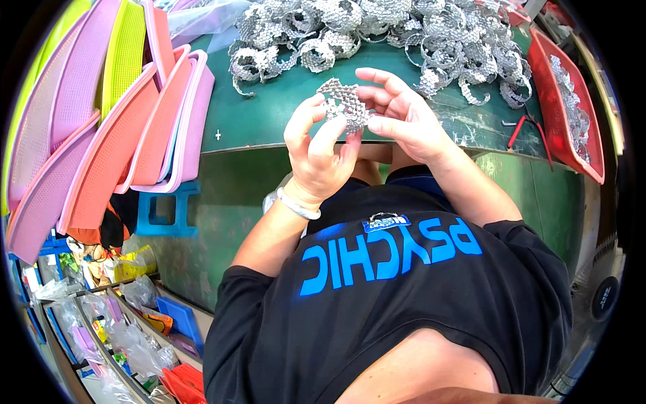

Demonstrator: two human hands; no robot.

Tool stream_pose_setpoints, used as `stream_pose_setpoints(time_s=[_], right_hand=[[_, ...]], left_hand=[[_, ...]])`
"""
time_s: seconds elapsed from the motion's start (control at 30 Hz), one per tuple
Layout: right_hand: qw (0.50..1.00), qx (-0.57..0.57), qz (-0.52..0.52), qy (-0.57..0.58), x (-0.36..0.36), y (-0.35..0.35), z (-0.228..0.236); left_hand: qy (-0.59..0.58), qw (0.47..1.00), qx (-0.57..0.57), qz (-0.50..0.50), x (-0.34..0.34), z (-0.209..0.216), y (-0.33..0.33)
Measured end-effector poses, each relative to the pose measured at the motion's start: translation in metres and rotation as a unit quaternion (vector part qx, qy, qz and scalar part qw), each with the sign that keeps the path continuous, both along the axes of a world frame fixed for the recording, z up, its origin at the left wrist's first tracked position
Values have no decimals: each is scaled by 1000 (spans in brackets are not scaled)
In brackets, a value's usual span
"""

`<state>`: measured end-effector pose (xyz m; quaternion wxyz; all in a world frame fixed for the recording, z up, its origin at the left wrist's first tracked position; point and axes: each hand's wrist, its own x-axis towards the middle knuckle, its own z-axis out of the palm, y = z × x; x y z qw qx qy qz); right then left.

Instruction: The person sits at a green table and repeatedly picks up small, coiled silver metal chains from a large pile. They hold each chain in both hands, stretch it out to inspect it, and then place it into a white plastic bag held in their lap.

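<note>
A silvery grey curled strip [351,106] made of many small linked scale-like pieces is held up in front of my body, over the near edge of the table. My left hand [316,151] pinches its left and lower side between thumb and fingers; a pale bangle sits on that wrist. On the strip's right edge, my right hand [407,121] grips with thumb and middle fingers, its index finger raised. The far side of the strip and some fingertips are hidden. Beyond my hands lies a big heap of similar curled strips [330,47].
The green table [269,114] spans the front. Red-handled pliers [517,132] lie at its right, beside a red basket [548,101] with silvery strips. Stacked pink, purple and green baskets [128,121] stand left, near a blue stool [182,210]. Cluttered bins [134,330] are lower left.
</note>
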<state>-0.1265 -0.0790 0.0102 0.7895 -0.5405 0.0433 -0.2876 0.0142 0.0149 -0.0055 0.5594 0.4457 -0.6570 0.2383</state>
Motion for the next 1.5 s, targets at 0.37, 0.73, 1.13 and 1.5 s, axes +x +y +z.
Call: stream_pose_setpoints(time_s=[0.37,0.73,1.13,1.5], right_hand=[[998,-41,32,33,9,7,-5],[986,-127,-25,108,2,2,-6],[944,-240,-92,207,18,-18,14],[575,-708,-364,186,67,-81,47]], left_hand=[[173,975,136,-44,15,1,30],[434,831,313,151,86,-76,156],[301,703,563,315,111,-280,176],[365,763,532,38,74,-121,107]])
